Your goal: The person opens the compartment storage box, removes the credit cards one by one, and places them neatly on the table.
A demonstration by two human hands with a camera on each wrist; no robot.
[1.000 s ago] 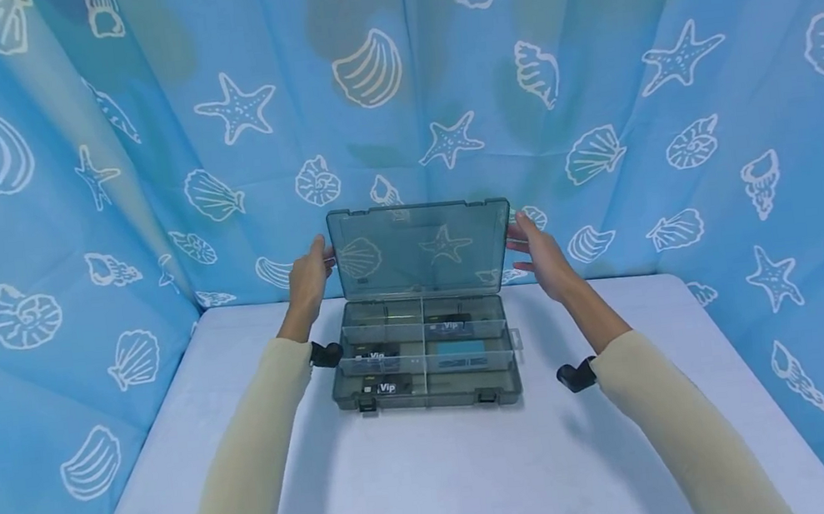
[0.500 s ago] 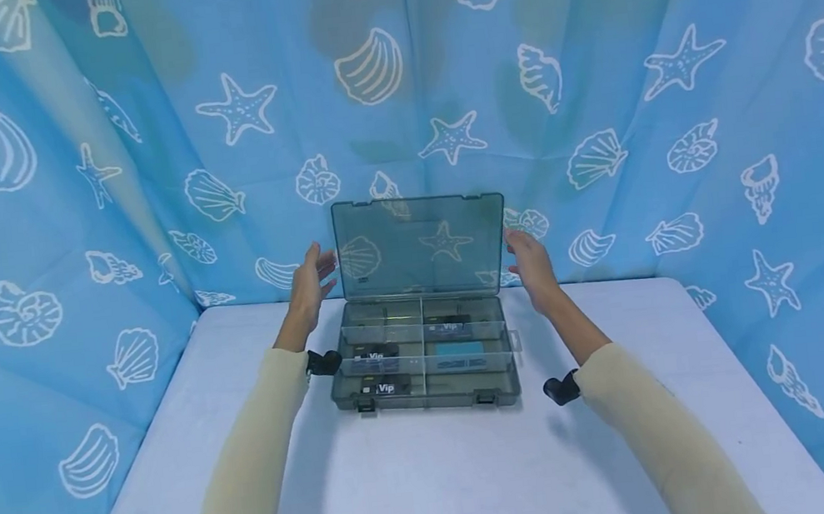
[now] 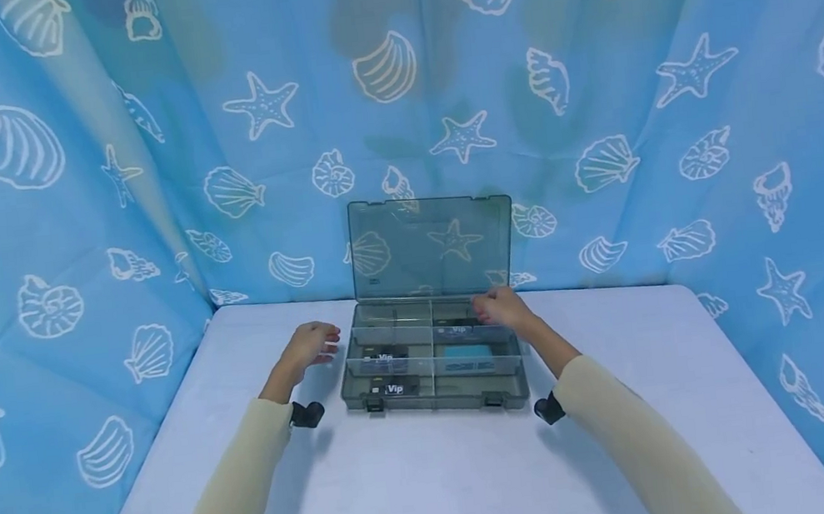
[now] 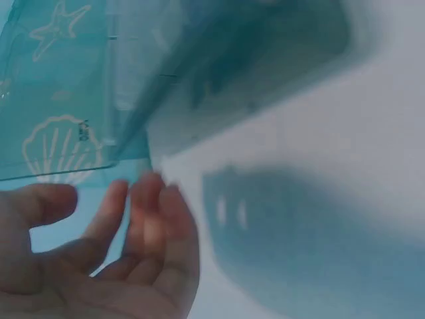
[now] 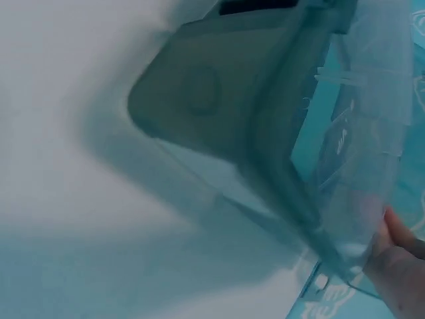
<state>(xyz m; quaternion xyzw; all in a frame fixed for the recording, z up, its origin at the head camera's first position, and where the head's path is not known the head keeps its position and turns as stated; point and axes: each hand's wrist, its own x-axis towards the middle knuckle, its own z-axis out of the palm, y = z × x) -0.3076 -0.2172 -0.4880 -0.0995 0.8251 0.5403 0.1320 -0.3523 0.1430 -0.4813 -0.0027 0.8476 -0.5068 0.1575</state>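
A translucent grey compartment box (image 3: 427, 404) stands on the table with its lid (image 3: 431, 242) raised. My right hand (image 3: 504, 310) reaches over its back right compartment, fingers bent beside a black piece marked "Vip" (image 3: 459, 330); whether they pinch anything I cannot tell. In the right wrist view the right hand (image 5: 398, 272) is at the box's corner by a clear divider (image 5: 372, 159). Left of the box, my left hand (image 3: 308, 345) hovers with loosely bent fingers, holding nothing. Two more "Vip" pieces lie in the left compartments, and a flat blue piece (image 3: 468, 356) in the middle right one.
White cloth covers the table (image 3: 421, 482). A blue curtain (image 3: 283, 178) with shells and starfish hangs close behind the lid and along both sides. Each wrist carries a small black camera, such as the left one (image 3: 308, 415).
Both hands have come away from the lid's sides and lowered. The right has moved inward over the back right compartment; the left has dropped beside the box. The lid stays upright.
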